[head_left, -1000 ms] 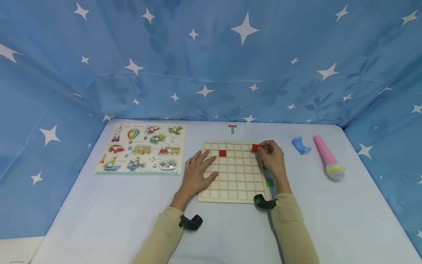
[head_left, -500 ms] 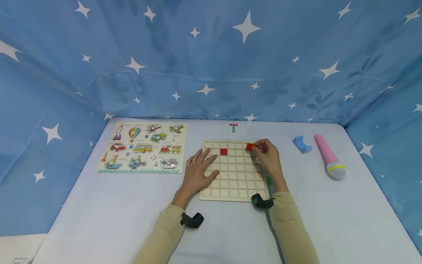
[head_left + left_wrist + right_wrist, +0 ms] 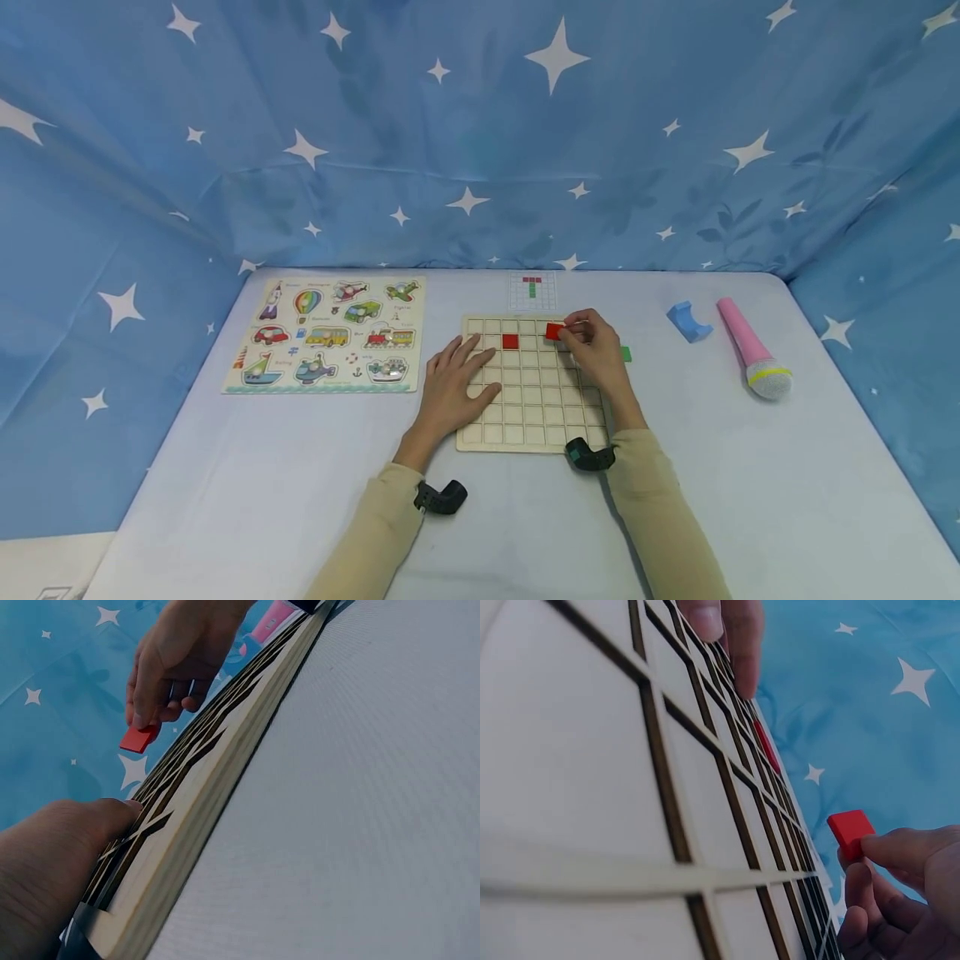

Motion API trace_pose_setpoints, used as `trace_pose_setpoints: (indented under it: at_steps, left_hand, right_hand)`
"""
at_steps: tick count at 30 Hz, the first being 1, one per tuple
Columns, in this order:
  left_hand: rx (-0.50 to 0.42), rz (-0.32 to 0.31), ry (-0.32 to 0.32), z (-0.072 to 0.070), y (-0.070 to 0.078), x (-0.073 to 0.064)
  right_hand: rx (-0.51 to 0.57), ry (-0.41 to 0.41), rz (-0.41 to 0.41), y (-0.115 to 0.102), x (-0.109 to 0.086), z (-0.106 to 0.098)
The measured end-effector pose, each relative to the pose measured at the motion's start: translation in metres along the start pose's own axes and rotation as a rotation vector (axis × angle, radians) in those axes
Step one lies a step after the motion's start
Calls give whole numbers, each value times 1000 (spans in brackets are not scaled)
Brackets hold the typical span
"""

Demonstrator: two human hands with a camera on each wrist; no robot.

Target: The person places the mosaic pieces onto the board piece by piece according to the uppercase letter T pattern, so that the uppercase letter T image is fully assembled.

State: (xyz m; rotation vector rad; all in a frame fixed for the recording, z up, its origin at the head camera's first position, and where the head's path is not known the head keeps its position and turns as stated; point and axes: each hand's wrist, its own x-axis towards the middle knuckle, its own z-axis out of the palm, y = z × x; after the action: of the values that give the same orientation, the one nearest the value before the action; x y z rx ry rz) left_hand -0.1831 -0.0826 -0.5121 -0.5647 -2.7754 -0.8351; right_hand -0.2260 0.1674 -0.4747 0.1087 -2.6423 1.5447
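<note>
A wooden grid board lies in the middle of the table, with one red square tile set in a cell of its upper part. My left hand rests on the board's left side, fingers spread. Between thumb and fingers my right hand pinches a second red square tile. That tile is held above the board's upper right part, apart from the surface in the left wrist view. A green tile shows just right of the board, partly behind my right hand.
Behind the board lies a pattern card with a red and green T. To the left is a vehicle puzzle board. A blue curved block and a pink toy microphone lie at the right.
My right hand has carried the pinched red tile leftward over the board, from its upper right corner toward the tile in the grid. My left hand has stayed on the board.
</note>
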Motion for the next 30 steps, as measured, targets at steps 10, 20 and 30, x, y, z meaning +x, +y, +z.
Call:
trace_pose_setpoints:
  at_steps: [10, 20, 30]
  left_hand:
    - [-4, 38, 56, 1, 1, 0]
    - [3, 4, 8, 0, 2, 1]
    - [0, 2, 8, 1, 0, 0]
  right_hand:
    - [-50, -22, 20, -1, 1, 11]
    - [-115, 3, -2, -3, 2, 20]
    - [-195, 28, -17, -2, 1, 30]
